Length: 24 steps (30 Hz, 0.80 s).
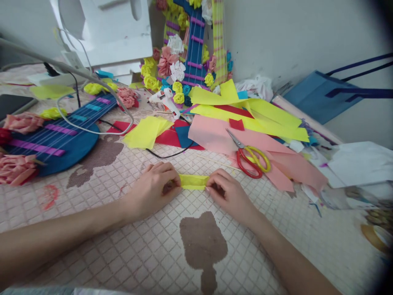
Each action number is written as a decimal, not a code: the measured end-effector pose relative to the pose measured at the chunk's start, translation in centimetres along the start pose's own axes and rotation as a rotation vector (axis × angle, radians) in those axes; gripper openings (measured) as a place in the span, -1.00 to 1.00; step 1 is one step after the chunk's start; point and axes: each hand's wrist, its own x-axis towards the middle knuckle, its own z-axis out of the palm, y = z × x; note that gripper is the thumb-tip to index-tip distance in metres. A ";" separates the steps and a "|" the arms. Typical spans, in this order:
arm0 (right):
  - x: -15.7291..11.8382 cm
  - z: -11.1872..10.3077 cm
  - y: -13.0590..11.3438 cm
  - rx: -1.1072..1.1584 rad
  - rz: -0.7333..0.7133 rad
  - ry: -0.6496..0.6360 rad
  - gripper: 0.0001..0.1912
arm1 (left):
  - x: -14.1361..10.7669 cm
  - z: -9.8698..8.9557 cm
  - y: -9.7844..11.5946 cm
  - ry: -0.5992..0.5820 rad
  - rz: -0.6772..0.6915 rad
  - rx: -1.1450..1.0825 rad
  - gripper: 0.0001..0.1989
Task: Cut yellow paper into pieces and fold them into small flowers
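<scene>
A narrow folded strip of yellow paper (193,181) stretches between my two hands, just above or on the table. My left hand (158,184) pinches its left end between thumb and fingers. At the opposite end, my right hand (229,192) grips it the same way. Beyond the strip lies a stack of yellow paper pieces (147,132), partly over red and blue paper. Scissors with red and yellow handles (250,159) rest on pink paper (211,133) to the far right of my right hand.
A white glue gun (167,100) stands behind the papers, its black cord crossing the table (147,250). At left lies a blue paper guitar (70,139) with paper flowers; a white cable (92,133) loops over it. Tape (376,237) sits at the right edge.
</scene>
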 end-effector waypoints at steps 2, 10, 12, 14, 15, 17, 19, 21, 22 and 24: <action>0.1 0.1 -0.1 0.021 0.021 0.015 -0.86 | 0.1 0.1 0.1 0.006 -0.013 0.010 -0.98; 0.1 0.2 0.0 0.095 0.087 0.040 -0.89 | 0.2 0.3 0.1 0.013 -0.040 0.020 -0.94; 0.1 0.3 0.0 0.092 0.097 0.045 -0.89 | 0.2 0.3 0.0 0.006 -0.041 0.022 -0.91; 0.1 0.4 0.0 0.076 0.110 0.054 -0.88 | 0.3 0.3 0.0 0.002 -0.039 0.028 -0.89; 0.2 0.5 -0.1 0.065 0.117 0.059 -0.88 | 0.3 0.3 0.0 0.001 -0.038 0.032 -0.90; 0.2 0.6 -0.2 0.043 0.125 0.070 -0.87 | 0.4 0.3 0.1 0.001 -0.040 0.043 -0.92; 0.2 0.7 -0.3 0.026 0.124 0.078 -0.87 | 0.4 0.3 0.2 -0.001 -0.046 0.057 -0.93; 0.3 0.8 -0.4 0.019 0.121 0.085 -0.86 | 0.4 0.3 0.4 -0.006 -0.058 0.072 -0.94; 0.4 0.8 -0.5 0.016 0.122 0.089 -0.86 | 0.4 0.3 0.5 -0.010 -0.065 0.078 -0.94; 0.5 0.9 -0.6 0.012 0.128 0.096 -0.86 | 0.5 0.2 0.6 -0.021 -0.080 0.087 -0.95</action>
